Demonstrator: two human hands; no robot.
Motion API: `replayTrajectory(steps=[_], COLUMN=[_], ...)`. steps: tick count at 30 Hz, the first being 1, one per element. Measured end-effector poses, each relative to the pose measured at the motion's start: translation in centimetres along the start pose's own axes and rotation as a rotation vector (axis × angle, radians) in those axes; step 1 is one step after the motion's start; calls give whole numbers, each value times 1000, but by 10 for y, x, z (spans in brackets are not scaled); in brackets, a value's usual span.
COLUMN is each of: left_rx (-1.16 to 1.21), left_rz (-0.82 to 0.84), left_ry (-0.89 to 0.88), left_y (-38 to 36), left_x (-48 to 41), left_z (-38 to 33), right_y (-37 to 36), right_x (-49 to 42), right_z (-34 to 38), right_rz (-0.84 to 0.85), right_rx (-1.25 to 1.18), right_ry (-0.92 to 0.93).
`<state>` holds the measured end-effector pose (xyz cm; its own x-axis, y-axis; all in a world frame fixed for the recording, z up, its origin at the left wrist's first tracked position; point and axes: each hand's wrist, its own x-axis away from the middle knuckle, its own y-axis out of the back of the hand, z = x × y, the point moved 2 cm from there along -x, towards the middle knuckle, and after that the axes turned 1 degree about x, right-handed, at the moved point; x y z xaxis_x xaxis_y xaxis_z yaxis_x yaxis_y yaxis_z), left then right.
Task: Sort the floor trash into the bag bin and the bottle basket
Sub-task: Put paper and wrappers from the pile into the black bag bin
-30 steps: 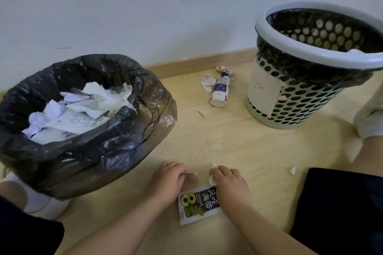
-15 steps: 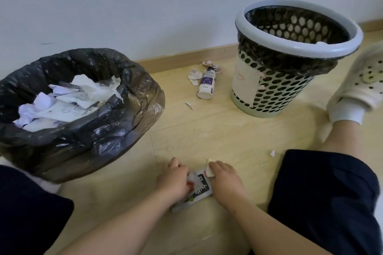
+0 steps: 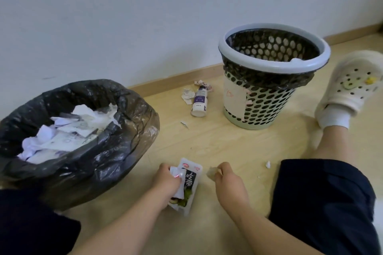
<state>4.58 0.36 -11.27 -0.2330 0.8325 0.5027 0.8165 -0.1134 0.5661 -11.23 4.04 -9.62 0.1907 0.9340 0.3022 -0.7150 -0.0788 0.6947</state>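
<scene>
Your left hand has its fingers curled round a snack wrapper and a wad of white paper pressed against it; the wrapper stands tilted on end, and I cannot tell whether its lower edge touches the floor. Your right hand is just beside it, fingers drawn narrow in a pinch on a small pale scrap. The bag bin, lined in black plastic and holding white paper, stands to your left, near the left hand. The bottle basket, perforated with a pale rim and dark liner, stands well apart from both hands, ahead and to the right by the wall. A small bottle lies on its side on the floor just left of the basket, with crumpled paper beside it. A tiny white fleck lies near your right knee
</scene>
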Motion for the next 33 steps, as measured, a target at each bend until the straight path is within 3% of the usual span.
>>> replayTrajectory(steps=[3,6,10,13,24,29,33], left_rx=[229,446,737,810,684,532,406], left_rz=[-37,53,139,137,-92,-254,-372], left_ry=[25,71,42,-25,-182,-186,-207], left_y=[10,18,49,89,203,242,261], left_x=[7,20,46,65,78,64,52], left_z=[-26,-52,-90,-112,-94,-71,-50], right_y=[23,39,55,68,39,-4,-24], right_x=[7,13,26,36,58,46,35], right_z=[30,60,100,125,219,252,271], right_rz=[-142,-213,-139,-91,-11,156,116], right_rx=[-130,-163,-239,-294,-397,-475,-398], right_ry=[134,256,347,344,496,427,405])
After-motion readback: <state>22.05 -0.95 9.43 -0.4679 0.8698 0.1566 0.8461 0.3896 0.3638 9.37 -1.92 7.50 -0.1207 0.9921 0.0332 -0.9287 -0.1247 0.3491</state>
